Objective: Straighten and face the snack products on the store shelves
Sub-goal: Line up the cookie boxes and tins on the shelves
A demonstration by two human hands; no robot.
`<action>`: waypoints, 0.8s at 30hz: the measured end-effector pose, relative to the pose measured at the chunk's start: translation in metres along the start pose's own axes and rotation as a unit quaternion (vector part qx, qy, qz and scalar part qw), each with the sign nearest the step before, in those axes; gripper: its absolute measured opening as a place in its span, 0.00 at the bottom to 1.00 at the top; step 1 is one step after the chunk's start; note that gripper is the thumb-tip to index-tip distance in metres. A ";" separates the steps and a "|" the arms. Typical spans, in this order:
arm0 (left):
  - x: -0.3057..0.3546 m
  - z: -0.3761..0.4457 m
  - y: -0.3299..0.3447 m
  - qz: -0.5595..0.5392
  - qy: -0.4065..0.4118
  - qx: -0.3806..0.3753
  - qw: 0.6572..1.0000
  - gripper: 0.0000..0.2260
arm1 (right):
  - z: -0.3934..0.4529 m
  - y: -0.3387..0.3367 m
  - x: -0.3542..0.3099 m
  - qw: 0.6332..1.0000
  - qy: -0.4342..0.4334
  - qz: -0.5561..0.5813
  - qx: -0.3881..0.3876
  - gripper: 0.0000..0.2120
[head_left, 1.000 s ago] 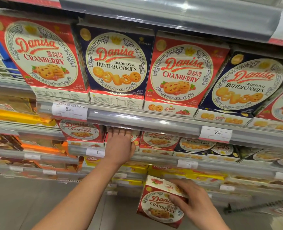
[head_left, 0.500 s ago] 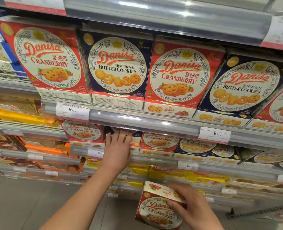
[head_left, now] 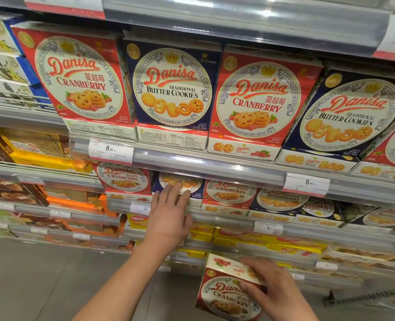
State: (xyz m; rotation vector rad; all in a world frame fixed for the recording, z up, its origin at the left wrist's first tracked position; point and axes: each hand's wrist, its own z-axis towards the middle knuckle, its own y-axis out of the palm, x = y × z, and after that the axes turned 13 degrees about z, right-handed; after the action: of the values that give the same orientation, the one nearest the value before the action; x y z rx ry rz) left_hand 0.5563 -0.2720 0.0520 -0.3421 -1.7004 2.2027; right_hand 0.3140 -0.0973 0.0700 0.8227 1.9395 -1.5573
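Both forearms were bare, with no sleeve, watch or glove in view. The left hand [head_left: 168, 218] and right hand [head_left: 273, 288] wore no rings.

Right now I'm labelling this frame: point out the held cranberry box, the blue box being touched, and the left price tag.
held cranberry box [head_left: 224, 295], head view, front face
blue box [head_left: 193, 185], head view, front face
left price tag [head_left: 110, 150], head view, centre

The price rail [head_left: 215, 167] overhangs the lower row, leaving only a low gap above the navy butter-cookie box [head_left: 180, 184]. Red cranberry boxes [head_left: 122, 181] stand tight on its left and right. The grey floor [head_left: 41, 274], near left, lies open.
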 end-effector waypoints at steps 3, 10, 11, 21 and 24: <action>0.001 -0.014 0.003 -0.202 -0.080 0.077 0.973 0.09 | -0.002 -0.001 -0.002 1.000 0.004 0.008 0.010 0.33; -0.001 -0.008 -0.010 -0.690 -0.430 -0.249 0.525 0.20 | -0.006 -0.004 -0.006 1.000 0.006 -0.003 0.025 0.22; -0.002 -0.004 -0.010 -0.697 -0.439 -0.247 0.510 0.23 | -0.006 -0.004 -0.006 1.000 0.006 -0.003 0.025 0.20; -0.002 0.016 -0.006 -0.674 -0.460 -0.186 0.547 0.16 | -0.010 -0.008 -0.005 1.000 0.005 0.000 0.016 0.27; 0.000 0.003 -0.008 -0.671 -0.451 -0.182 0.559 0.16 | -0.011 -0.009 -0.004 1.000 0.005 -0.006 0.018 0.35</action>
State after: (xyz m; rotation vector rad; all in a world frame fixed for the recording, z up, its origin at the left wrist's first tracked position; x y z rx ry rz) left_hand 0.5565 -0.2728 0.0607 1.7130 -1.6599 0.6967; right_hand 0.3097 -0.0889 0.0807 0.8372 1.9328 -1.6018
